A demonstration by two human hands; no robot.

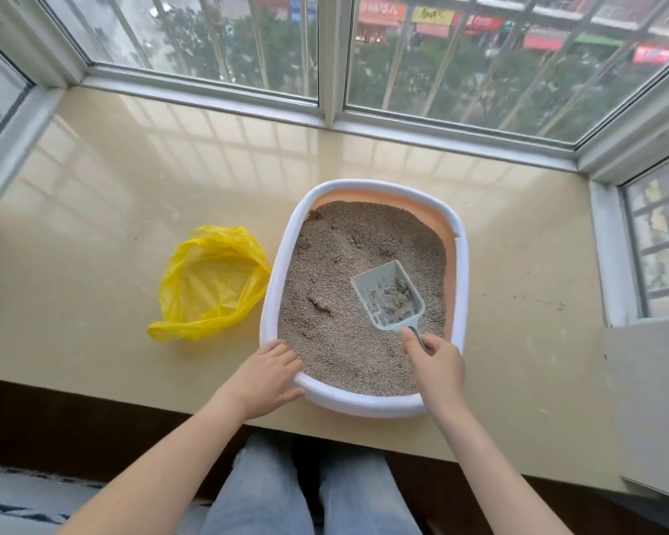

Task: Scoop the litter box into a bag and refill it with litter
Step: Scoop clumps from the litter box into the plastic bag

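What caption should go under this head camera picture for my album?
Right hand lifts a scoop of clumps over the litter box; left hand steadies its rim.

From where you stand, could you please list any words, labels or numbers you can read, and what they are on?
None can be read.
Street signs through the window: red and yellow boards carry characters, too blurred to read.
Litter box, scoop, yellow bag: no print visible.

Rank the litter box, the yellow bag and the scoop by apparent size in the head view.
1. White-rimmed oval plastic litter box
2. Crumpled yellow plastic bag
3. Pale slotted plastic scoop
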